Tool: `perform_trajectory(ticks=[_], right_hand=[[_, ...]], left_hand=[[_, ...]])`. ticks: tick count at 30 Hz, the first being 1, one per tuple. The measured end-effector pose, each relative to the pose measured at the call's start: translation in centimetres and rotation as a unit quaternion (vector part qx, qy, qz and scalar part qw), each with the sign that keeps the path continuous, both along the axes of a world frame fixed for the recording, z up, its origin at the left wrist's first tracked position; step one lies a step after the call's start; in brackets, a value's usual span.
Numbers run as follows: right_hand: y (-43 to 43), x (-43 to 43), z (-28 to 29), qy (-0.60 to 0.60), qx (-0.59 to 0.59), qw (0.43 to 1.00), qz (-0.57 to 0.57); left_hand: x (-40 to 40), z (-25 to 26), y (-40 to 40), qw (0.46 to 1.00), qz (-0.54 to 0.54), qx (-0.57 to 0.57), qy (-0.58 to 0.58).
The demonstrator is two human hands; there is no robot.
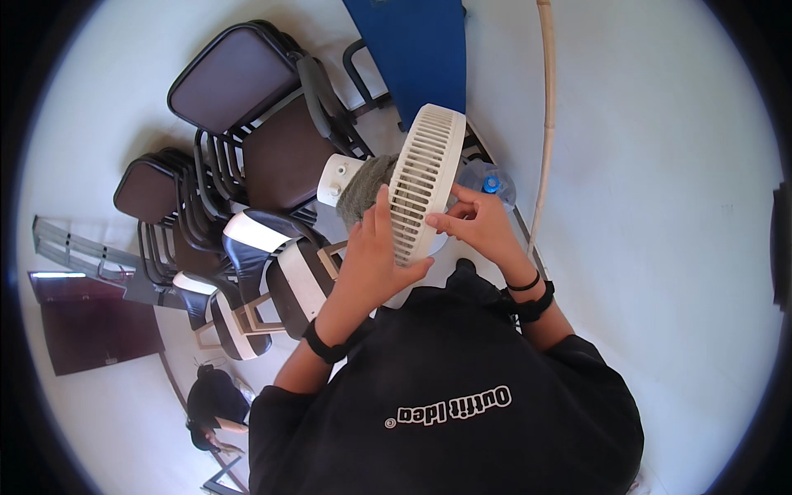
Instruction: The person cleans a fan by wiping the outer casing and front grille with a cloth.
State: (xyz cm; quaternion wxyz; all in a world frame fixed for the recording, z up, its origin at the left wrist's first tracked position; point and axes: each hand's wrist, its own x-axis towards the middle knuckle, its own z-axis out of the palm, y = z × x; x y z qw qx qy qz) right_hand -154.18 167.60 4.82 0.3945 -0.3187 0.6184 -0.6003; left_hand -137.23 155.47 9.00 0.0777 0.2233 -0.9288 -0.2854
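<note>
A white slotted plastic fan guard (427,173) stands upright in front of me, seen almost edge-on. My left hand (371,260) holds its near left side, fingers spread along the slots and thumb by the lower rim. At the opposite rim, my right hand (486,223) grips the edge between thumb and fingers. Behind the guard a grey-green cloth (365,189) is bunched around the fan. Past the cloth, a white housing (337,178) with small knobs sticks out. The guard hides what supports the fan.
Stacked brown padded chairs (291,151) and black-and-white chairs (300,278) stand to the left. A clear water jug (498,185) with a blue cap sits behind the fan, near a blue board (421,55). A bamboo pole (547,117) leans against the right wall. Another person (216,399) is at lower left.
</note>
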Motion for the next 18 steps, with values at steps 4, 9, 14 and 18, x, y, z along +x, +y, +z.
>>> perform_trajectory(ticks=[4,9,14,18], right_hand=[[0.4,0.0,-0.7,0.036,0.017,0.999,-0.024],[1.4,0.7,-0.7,0.051,0.023,0.997,-0.049],[2.8,0.1,-0.7,0.052,0.031,0.998,-0.009],[2.9,0.2,-0.8,0.049,0.027,0.998,-0.007]], left_hand=[[0.1,-0.1,0.7,1.000,0.008,-0.020,-0.015],[0.5,-0.1,-0.9,0.998,-0.038,0.037,0.040],[0.2,2.3,-1.9,0.981,-0.147,-0.120,0.038],[-0.9,2.9,-3.0,0.958,-0.198,-0.206,0.022]])
